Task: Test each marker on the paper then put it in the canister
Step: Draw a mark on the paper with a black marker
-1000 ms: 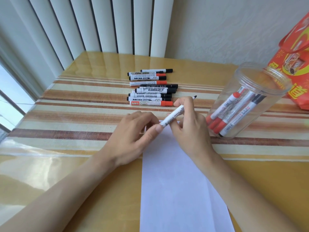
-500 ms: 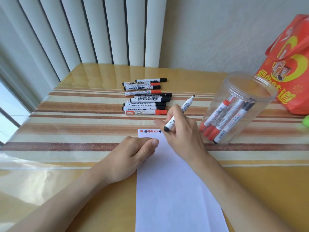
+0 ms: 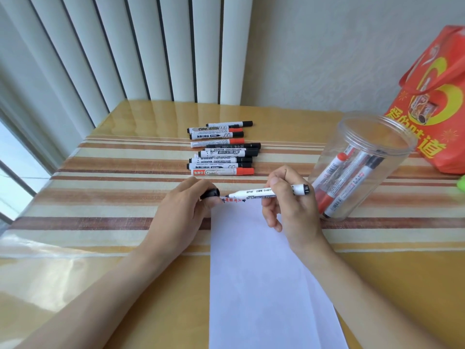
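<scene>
My right hand grips an uncapped white marker lying nearly level, its black tip pointing left just above the top edge of the white paper. Small red and black marks sit along that top edge. My left hand holds the marker's black cap at the paper's top left corner. A row of several capped red and black markers lies beyond my hands. The clear plastic canister stands at the right with several markers inside it.
A red and yellow gift bag stands behind the canister at the far right. A green object peeks in at the right edge. Vertical blinds and a wall close off the back of the striped table.
My right hand turned the marker round, so its tip now points left and down at the paper instead of up and right. My left hand moved up to the paper's corner, and the cap now shows in it.
</scene>
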Demonstrator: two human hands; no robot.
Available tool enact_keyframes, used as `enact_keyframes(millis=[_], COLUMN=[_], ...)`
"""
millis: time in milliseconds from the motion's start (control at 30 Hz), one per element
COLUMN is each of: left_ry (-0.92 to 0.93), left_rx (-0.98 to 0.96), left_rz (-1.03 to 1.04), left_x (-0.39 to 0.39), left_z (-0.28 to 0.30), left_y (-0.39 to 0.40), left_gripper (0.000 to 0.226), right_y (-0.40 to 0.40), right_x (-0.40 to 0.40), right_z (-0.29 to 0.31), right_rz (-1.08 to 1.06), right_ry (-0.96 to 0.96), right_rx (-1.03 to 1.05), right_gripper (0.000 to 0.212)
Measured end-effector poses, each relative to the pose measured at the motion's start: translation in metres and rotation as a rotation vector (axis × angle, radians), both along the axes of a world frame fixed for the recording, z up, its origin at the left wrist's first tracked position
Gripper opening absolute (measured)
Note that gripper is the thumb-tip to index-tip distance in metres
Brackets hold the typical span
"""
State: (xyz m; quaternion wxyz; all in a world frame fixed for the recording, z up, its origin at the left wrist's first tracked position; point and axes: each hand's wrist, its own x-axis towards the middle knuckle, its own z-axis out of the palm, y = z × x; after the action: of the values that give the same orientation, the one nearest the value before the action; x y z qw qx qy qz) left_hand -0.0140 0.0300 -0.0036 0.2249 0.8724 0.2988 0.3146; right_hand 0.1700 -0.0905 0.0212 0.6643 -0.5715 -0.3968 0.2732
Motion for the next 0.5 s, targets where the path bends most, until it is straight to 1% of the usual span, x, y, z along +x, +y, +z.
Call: enact_keyframes(millis=[167, 267, 367, 433, 500], left_ry=[-0.016, -0.028, -0.035, -0.051, -0.036], left_rx=[0.024, 0.031, 0.014, -0.015, -0.012], left_rz=[-0.096, -0.104, -0.139, -0.156, -0.16], left_x=[0.001, 0.0, 0.001, 0.001, -0.001], left_z=[0.002, 0.001, -0.001, -0.001, -0.001], left_y=[-0.001, 0.002, 0.003, 0.003, 0.006], left_gripper=[0.039, 0.04, 0.04, 0.044, 0.044], right_y=[0.003, 0.003, 0.002, 0.002, 0.002], right_x=[-0.003, -0.001, 0.001, 0.003, 0.01], right_z=[-0.003, -0.001, 0.001, 0.003, 0.003], right_rz=[0.065, 0.092, 0.132, 0.199, 0.26], right_ry=[0.001, 0.024, -0.004, -0.012, -0.025], right_rx=[0.008, 0.003, -0.005, -0.049, -0.114], right_gripper=[0.018, 0.017, 0.016, 0.014, 0.006])
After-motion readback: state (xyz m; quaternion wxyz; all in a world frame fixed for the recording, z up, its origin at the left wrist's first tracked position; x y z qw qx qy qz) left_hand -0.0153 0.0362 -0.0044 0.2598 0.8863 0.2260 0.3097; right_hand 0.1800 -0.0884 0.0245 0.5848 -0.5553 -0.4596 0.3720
